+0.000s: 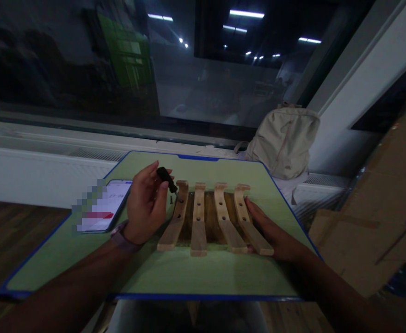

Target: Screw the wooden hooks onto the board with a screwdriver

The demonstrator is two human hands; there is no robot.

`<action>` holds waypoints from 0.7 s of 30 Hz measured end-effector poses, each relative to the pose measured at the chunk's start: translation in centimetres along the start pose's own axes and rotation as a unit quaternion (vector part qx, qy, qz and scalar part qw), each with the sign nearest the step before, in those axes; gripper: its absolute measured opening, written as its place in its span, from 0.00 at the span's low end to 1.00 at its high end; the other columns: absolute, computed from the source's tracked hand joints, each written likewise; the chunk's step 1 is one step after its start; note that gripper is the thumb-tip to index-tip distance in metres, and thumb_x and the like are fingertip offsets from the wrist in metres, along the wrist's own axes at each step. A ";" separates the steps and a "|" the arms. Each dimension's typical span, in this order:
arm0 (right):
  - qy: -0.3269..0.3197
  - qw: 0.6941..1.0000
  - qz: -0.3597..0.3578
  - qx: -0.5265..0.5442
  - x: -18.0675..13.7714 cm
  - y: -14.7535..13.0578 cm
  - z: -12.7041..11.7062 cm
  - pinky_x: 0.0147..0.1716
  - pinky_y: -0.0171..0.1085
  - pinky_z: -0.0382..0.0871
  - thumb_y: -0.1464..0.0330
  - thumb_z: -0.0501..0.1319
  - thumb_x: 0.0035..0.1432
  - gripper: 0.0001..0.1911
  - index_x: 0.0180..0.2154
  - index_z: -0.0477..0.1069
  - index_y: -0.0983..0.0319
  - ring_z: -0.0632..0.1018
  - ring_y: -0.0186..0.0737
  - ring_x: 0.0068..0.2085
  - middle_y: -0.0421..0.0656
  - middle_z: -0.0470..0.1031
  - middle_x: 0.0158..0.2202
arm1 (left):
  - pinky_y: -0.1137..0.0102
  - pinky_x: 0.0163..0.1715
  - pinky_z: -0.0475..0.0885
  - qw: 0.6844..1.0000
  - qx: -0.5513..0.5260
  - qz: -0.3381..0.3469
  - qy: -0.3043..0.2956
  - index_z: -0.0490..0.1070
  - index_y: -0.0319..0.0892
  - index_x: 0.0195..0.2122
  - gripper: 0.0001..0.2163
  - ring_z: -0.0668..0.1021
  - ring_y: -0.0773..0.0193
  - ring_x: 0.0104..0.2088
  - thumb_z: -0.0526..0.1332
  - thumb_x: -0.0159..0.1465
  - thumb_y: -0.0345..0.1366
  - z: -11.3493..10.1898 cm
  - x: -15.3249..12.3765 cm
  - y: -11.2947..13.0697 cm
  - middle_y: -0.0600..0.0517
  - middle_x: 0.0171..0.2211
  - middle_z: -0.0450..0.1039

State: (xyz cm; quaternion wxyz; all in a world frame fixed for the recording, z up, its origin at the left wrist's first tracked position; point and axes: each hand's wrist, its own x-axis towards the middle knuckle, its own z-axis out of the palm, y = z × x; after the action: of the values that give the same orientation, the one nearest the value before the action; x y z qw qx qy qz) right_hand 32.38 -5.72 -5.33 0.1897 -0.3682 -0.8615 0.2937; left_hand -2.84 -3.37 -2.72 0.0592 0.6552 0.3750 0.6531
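My left hand (146, 203) holds a short black-handled screwdriver (166, 179), its shaft slanting down to the upper hole of the leftmost wooden hook (170, 233). Several such pale wooden hooks stand side by side across a brown wooden board (210, 217), their curled ends at the far side. Dark holes or screw heads, two to a piece, show along them; which they are I cannot tell. At the right edge of the rack my right hand (270, 231) rests against the board and the rightmost hook (253, 231), with its fingers partly hidden behind them.
A lit phone (101, 208) lies left of my left hand on the green, blue-edged table (237, 277). Beyond the table stands a beige backpack (284, 138) beside a dark window. Cardboard (372, 208) leans on the right. A white radiator (43, 173) runs behind on the left.
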 end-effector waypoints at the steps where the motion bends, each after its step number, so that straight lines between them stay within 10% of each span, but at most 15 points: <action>1: 0.000 1.000 0.001 0.001 0.0 0.0 0.0 0.72 0.60 0.40 0.50 0.67 0.58 0.65 0.74 0.20 0.55 0.38 0.62 0.75 0.43 0.26 0.77 | 0.62 0.46 0.80 1.000 -0.009 -0.006 -0.010 0.60 0.47 0.64 0.20 0.82 0.61 0.45 0.57 0.72 0.35 0.0 -0.1 0.1 0.45 0.51 0.75; 21: -0.002 1.000 0.008 0.006 -0.2 0.5 0.2 0.72 0.58 0.39 0.44 0.65 0.58 0.64 0.74 0.20 0.55 0.38 0.59 0.75 0.43 0.24 0.77 | 0.57 0.47 0.80 0.997 0.037 0.054 -0.049 0.69 0.50 0.58 0.16 0.80 0.58 0.47 0.61 0.69 0.35 -0.7 0.4 0.3 0.46 0.50 0.75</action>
State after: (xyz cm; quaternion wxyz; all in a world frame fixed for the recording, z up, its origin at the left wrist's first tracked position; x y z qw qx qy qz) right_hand 32.68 -5.69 -5.77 0.1874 -0.3733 -0.8571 0.3013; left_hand -3.42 -3.66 -2.10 0.0176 0.7076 0.3592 0.6083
